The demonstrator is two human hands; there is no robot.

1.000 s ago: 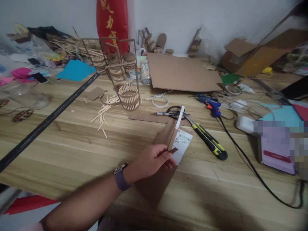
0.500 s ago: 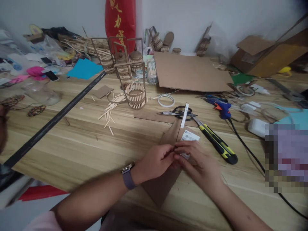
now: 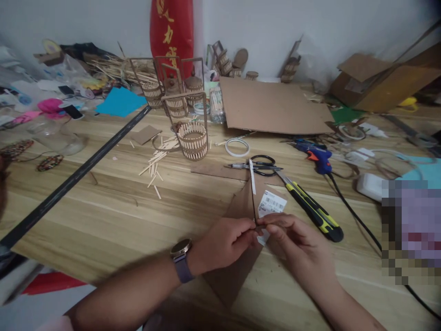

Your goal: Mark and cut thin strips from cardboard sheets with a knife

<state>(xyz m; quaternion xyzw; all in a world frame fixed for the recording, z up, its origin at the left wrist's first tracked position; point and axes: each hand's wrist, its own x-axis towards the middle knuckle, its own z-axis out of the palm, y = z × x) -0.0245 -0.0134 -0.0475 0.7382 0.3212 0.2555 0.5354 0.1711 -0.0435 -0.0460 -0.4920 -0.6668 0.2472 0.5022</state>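
My left hand and my right hand meet over a brown cardboard piece, fingers pinched together. Between their fingertips they hold a thin strip, brown below with a white part at its upper end, which stands up from the fingers. The strip's lower end is hidden by the fingertips. A white printed label lies on the cardboard just beyond my right fingers. Black-handled scissors and a pen lie past the strip.
A yellow-black cutter lies right of the cardboard, near a blue glue gun with a black cord. Further back are a tape roll, a stick basket, loose sticks and a large cardboard sheet. A dark metal ruler crosses the left.
Both hands have shifted slightly nearer to me. The strip's white end has swung left and now stands more upright, and more of the label shows.
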